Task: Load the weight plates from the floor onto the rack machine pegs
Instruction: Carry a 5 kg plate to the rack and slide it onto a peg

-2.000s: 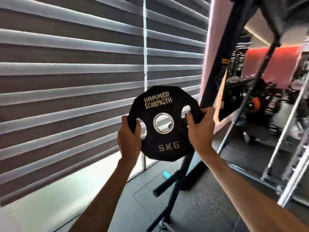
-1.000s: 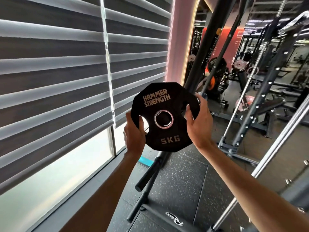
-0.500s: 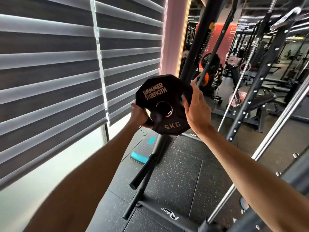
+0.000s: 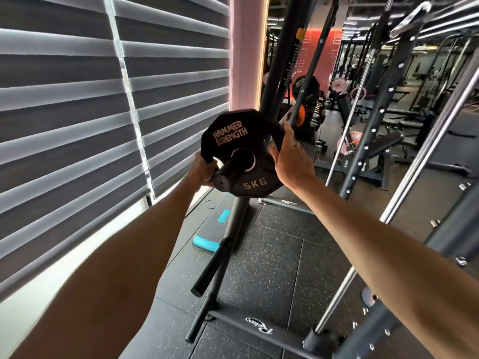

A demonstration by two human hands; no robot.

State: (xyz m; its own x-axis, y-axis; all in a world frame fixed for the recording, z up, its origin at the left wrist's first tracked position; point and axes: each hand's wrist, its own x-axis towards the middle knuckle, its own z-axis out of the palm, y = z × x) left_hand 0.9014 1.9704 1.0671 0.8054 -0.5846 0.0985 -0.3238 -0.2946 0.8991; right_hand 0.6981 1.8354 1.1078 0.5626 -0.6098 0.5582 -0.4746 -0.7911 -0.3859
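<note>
Plate, a rigid five-kilo disc, sits threaded on the peg. Left hand and right hand both grip its edge cutouts, likely the securest hold.

dim, window glare, warped edges

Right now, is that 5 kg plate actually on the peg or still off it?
On it. The peg pokes out through the centre hole of the plate, and the left hand and right hand grip its edges.

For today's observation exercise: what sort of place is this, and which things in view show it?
Most likely a gym: a 5 kg weight plate sliding onto a rack peg, a weight bench behind, and rubber floor mats.
</note>
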